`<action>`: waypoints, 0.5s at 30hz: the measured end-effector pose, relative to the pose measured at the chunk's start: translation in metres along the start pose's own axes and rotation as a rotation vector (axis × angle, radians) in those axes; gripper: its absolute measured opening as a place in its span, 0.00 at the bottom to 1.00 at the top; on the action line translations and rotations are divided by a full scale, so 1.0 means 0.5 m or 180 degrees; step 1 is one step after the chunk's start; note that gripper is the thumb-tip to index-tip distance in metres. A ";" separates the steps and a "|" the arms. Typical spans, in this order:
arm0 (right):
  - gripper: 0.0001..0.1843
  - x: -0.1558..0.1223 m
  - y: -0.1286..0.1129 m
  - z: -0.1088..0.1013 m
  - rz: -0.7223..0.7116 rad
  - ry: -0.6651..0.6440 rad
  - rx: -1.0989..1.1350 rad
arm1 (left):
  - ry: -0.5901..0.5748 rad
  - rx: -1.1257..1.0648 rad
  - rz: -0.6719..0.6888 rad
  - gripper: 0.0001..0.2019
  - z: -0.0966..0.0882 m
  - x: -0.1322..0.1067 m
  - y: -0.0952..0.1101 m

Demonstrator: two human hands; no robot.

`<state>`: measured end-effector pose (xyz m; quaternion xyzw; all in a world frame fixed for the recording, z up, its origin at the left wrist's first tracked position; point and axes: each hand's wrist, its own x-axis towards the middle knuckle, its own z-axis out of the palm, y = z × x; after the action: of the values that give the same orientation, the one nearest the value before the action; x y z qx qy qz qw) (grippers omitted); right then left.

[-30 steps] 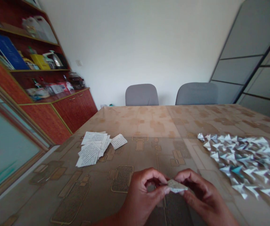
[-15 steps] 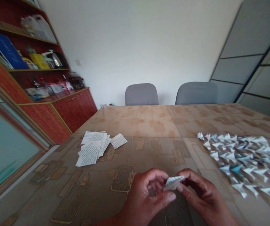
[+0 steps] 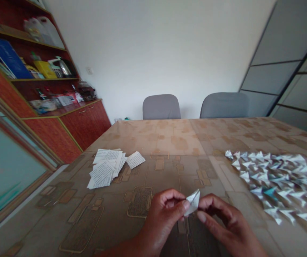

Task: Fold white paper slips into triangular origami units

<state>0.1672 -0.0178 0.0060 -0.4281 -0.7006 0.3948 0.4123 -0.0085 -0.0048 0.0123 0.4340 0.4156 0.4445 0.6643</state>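
Observation:
Low in the middle of the view, my left hand (image 3: 164,216) and my right hand (image 3: 223,221) pinch a small folded piece of printed paper (image 3: 192,202) between their fingertips, just above the patterned table (image 3: 169,142). The paper stands tilted up on edge, folded into a small pointed shape. Both hands are closed on it, thumbs and forefingers meeting at its sides.
A loose stack of printed paper slips (image 3: 106,167) lies to the left. A large spread of folded paper triangles (image 3: 273,178) covers the table's right side. Two grey chairs (image 3: 161,106) stand at the far edge; a wooden shelf cabinet (image 3: 35,78) is on the left.
The folded paper has turned from lying flat between my fingers to standing more upright, and both hands have drawn closer together around it.

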 end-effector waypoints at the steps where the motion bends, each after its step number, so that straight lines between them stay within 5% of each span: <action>1: 0.07 -0.001 0.000 0.001 -0.0021 -0.0015 -0.0054 | 0.0030 0.0016 0.0005 0.18 0.001 0.001 -0.002; 15: 0.09 -0.008 0.005 0.022 0.0262 0.0461 0.0055 | -0.0125 0.0055 0.0050 0.16 -0.002 0.003 -0.032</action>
<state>0.1591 -0.0226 -0.0011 -0.4805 -0.6473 0.3854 0.4490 -0.0055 -0.0068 -0.0034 0.4517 0.4029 0.4376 0.6650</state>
